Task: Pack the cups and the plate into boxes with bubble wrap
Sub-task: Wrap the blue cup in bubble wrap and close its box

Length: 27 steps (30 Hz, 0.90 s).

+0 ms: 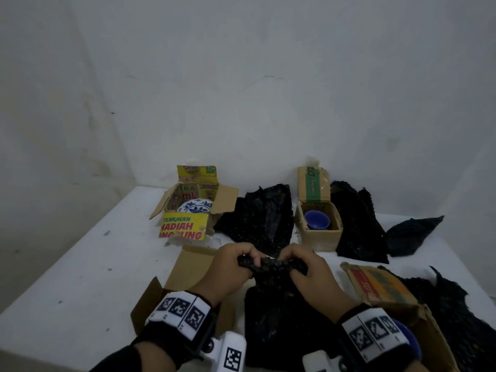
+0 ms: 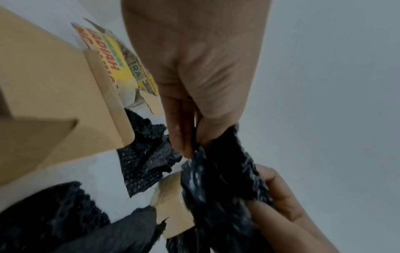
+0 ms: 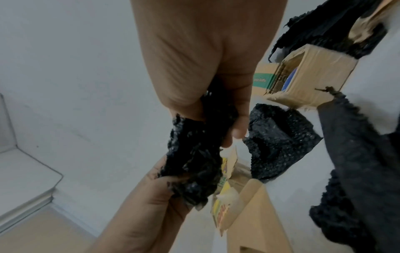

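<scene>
a white table (image 1: 80,264) carries open cardboard boxes (image 1: 319,232) and black bubble wrap sheets (image 1: 257,216).

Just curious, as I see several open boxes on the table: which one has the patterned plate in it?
The yellow-printed box at the far left: the blue-and-white plate sits inside. The small brown box at the back right holds a blue cup instead.

Black wristbands (image 1: 177,315) (white marker tags), seemingly dark sleeves (image 1: 118,358).

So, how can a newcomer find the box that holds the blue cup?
Look along the back of the white table, on its right side. The small brown box there has a green-striped lid standing up, and the blue cup lies inside; the box to its left is yellow-printed and holds a plate.
</scene>
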Available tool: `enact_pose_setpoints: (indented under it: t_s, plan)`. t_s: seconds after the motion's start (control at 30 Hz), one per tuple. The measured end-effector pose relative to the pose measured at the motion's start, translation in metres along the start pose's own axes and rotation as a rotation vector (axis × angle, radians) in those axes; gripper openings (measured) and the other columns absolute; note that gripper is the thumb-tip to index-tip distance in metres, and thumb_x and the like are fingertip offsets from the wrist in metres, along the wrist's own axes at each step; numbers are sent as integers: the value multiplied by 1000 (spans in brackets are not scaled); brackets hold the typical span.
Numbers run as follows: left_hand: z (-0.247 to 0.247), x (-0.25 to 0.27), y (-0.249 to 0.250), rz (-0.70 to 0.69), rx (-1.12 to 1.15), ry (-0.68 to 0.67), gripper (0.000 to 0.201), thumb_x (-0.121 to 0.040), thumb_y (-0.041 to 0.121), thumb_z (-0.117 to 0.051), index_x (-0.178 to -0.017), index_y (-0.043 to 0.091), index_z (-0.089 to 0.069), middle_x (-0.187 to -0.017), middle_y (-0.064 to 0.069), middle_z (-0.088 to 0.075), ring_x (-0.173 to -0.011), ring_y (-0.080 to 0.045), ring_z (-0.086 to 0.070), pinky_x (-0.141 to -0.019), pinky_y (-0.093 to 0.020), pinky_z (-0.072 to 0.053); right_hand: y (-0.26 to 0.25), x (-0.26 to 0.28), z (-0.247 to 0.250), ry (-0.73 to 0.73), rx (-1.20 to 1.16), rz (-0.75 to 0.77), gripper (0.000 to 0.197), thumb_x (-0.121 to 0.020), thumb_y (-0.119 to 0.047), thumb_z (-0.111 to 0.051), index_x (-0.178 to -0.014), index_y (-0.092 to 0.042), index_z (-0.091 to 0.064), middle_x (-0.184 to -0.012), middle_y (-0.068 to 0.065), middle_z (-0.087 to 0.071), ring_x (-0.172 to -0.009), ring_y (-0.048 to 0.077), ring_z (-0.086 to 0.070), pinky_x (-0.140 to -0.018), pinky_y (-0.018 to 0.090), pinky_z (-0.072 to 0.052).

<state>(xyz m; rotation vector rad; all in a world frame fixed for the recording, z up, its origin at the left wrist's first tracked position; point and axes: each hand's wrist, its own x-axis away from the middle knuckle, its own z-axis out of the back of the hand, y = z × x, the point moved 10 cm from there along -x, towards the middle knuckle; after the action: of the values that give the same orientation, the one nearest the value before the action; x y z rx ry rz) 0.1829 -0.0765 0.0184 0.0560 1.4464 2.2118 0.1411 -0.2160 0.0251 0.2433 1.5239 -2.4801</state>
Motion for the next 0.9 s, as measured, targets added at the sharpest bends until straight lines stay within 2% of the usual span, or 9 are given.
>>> enact_pose_setpoints:
  t_s: [0.1, 0.17, 0.23, 0.33, 0.47, 0.57, 0.73, 0.8, 0.9]
  plan:
    - [23, 7, -7, 34, -25, -45, 52, -68, -15, -62, -60, 36, -69, -83, -3, -73, -83, -15, -69, -81, -35, -56, -14, -5, -18, -22, 47, 4, 50, -71, 18, -47, -76, -29, -59, -87, -5, -63, -85, 3, -58, -73, 11, -44]
    - [40, 18, -11, 48, -11, -80, 40, -72, -7, -71, -67, 32, -73, -83, 1, -74, -83, -11, -69, -81, -28, -55, -24, -9, -35, -43, 98, 14, 52, -71, 19, -45, -74, -30, -61, -88, -3, -62, -88, 6, -57, -76, 6, -40]
    - [59, 33, -18, 82, -3, -103, 27, -72, 1, -75, -77, 28, -75, -88, 2, -74, -85, -10, -69, -80, -27, -56, -35, -15, -58, -67, 167, 21, 47, -72, 19, -44, -76, -23, -65, -89, 1, -58, -87, 13, -55, -76, 7, -39]
    - [89, 58, -42, 183, -15, -93, 20, -76, 13, -75, -89, 27, -74, -98, 6, -71, -90, -4, -66, -80, -19, -53, -44, -26, -101, -100, 256, -7, 33, -78, 12, -45, -89, -8, -69, -93, 1, -49, -88, 16, -49, -79, 16, -40]
    - [124, 88, -82, 327, 176, -6, 17, -86, 20, -62, -101, 15, -68, -105, 0, -69, -100, -10, -63, -85, -19, -50, -53, -28, -167, -189, 332, -18, 34, -84, -8, -50, -116, -9, -59, -113, -3, -41, -103, 15, -46, -86, 13, -36]
    - [142, 109, -111, 424, 217, 95, 21, -97, 23, -45, -108, 22, -62, -111, 6, -65, -107, -7, -59, -85, -15, -46, -50, -24, -210, -267, 348, -91, 47, -83, -21, -44, -127, -6, -48, -127, 2, -32, -112, 19, -41, -99, 24, -37]
    - [143, 125, -147, 516, 172, 61, 35, -97, 41, -32, -132, 40, -36, -133, 22, -38, -124, -1, -35, -103, -20, -29, -34, -16, -265, -364, 239, -173, 52, -91, -6, -38, -142, -5, -28, -141, 3, -17, -121, 20, -36, -104, 14, -27]
    - [139, 127, -159, 534, 175, 38, 42, -96, 44, -31, -138, 43, -24, -135, 24, -28, -126, 2, -25, -106, -21, -22, -28, -15, -278, -396, 301, -153, 55, -91, -4, -40, -144, -9, -30, -145, 3, -23, -125, 21, -39, -106, 15, -27]
    - [135, 126, -173, 536, 177, 23, 46, -97, 42, -33, -140, 40, -19, -142, 20, -24, -127, 3, -20, -107, -21, -19, -18, -20, -286, -374, 439, -112, 40, -94, -13, -42, -134, -16, -46, -135, 2, -47, -122, 17, -45, -104, 22, -31]
